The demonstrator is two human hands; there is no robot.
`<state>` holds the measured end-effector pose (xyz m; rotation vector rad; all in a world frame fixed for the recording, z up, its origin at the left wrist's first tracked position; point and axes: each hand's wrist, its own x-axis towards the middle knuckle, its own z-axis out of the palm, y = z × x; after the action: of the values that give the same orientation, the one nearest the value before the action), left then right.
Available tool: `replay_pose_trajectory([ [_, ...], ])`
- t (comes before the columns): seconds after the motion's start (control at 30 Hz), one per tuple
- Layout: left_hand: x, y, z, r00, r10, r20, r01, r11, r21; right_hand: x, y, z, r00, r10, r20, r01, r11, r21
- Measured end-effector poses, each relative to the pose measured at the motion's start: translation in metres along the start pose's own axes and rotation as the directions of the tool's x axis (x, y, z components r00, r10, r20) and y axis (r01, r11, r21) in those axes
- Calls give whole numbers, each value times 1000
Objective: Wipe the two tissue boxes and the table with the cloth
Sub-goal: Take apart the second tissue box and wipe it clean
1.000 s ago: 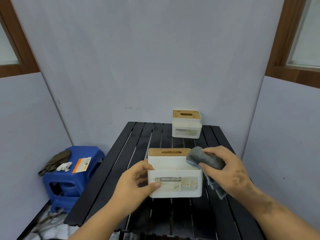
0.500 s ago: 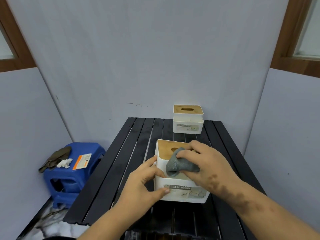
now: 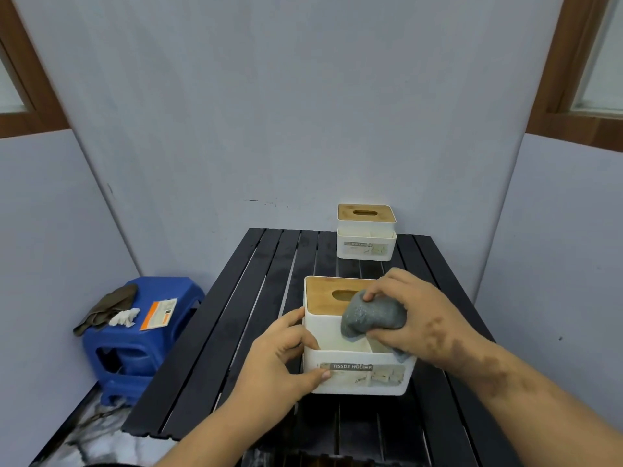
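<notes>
A white tissue box with a wooden lid (image 3: 357,372) stands near the front of the black slatted table (image 3: 236,325), tilted toward me. My left hand (image 3: 283,355) grips its left front corner, thumb on the label side. My right hand (image 3: 418,315) holds a bunched grey cloth (image 3: 371,316) and presses it on the box's top front edge, beside the lid slot. A second white tissue box with a wooden lid (image 3: 365,232) stands upright at the table's far edge, against the wall.
A blue plastic stool (image 3: 141,332) stands left of the table, carrying a dark rag, white crumpled paper and an orange-white card. Grey partition walls close in the table at the back and right. Marbled floor shows at lower left.
The near box went from upright to tilted toward me. My right hand brought the cloth from the box's right side onto its lid, then toward the front edge.
</notes>
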<state>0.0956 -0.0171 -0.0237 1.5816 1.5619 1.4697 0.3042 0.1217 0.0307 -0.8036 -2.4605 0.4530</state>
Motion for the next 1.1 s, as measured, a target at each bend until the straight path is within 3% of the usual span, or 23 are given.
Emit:
replay_pose_trajectory([
  [0.2,-1,-1,3,998,51,34,-51,998,24,-2,-22,29,984,-140,-109,124,982,-139],
  [0.3,-2,-3,3,999,23,37,-24,1000,12,1,-22,27,981,-182,-71,165,967,-196],
  [0.47,-2,-13,2,998,16,56,-20,998,66,-1,4,-13,988,83,131,-80,996,-29],
  [0.63,-4,-21,11,999,0,48,-3,998,59,-4,-7,6,989,118,85,-111,991,-80],
  [0.73,-5,-25,13,998,42,52,-47,995,83,-3,-29,40,994,93,-65,-97,993,-70],
  [0.8,-5,-26,15,998,51,37,-54,993,100,3,-40,56,977,151,-148,-155,988,-14],
  [0.97,-8,-28,19,999,39,-3,-39,998,53,19,-45,52,925,363,-115,-349,929,126],
  [1.1,-9,-29,21,999,38,-34,-37,999,23,25,-45,49,913,385,-135,-385,923,32],
])
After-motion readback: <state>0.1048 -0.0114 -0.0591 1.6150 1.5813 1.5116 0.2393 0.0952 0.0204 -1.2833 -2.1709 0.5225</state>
